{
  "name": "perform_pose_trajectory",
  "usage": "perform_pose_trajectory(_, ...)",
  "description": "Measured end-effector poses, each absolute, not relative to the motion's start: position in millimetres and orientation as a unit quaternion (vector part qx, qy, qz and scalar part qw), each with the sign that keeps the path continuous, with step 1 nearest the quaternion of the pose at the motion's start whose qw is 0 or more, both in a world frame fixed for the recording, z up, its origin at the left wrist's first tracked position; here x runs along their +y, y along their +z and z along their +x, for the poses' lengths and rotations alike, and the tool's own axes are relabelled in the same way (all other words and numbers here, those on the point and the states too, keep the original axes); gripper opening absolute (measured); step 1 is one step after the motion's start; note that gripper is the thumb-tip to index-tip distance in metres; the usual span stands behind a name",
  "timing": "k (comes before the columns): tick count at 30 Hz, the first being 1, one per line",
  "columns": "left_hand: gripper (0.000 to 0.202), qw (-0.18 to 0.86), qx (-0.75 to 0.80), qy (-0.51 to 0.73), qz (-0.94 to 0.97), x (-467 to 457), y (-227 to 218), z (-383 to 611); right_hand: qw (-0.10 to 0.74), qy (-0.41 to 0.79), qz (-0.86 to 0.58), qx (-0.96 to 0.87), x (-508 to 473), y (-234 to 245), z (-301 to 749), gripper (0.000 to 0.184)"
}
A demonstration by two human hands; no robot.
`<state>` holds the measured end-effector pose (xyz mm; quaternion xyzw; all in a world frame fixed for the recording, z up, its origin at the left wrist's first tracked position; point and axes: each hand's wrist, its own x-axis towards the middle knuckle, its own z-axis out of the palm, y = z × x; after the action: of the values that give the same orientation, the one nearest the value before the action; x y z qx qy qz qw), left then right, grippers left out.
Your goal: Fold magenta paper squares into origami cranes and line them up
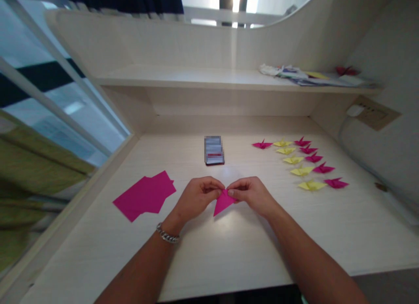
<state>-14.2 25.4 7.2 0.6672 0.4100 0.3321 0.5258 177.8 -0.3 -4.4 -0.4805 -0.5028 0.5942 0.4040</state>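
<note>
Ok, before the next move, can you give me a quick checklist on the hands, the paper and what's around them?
1. Left hand gripping the folded pink paper: ok, fingers pinch near its top.
2. Right hand on the same piece: ok, thumb and fingers pinch it from the other side.
3. Creases lined up: cannot tell, fingers cover part of it and detail is too small.
4. Loose pink sheets away from the hands: ok, they lie left of the left hand with a gap.
5. Phone screen readable: cannot tell, it is pixelated.
6. Yellow paper birds and pink paper birds untouched by the hands: ok.
</note>
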Motion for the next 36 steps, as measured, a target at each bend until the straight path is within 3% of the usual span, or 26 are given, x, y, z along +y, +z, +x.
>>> perform_pose_trajectory(7,0.015,0.567,0.428,0.346,0.612,24.8,9.2,-10.7,0.43,0.575,-0.5,-0.485,-0.6,-5.4,173.8,0.025)
perform_pose_trajectory(36,0.013,0.521,0.448,0.344,0.64,26.5,-2.5,-11.8,0.428,0.616,-0.502,-0.43,-0.7,-8.5,168.9,0.027)
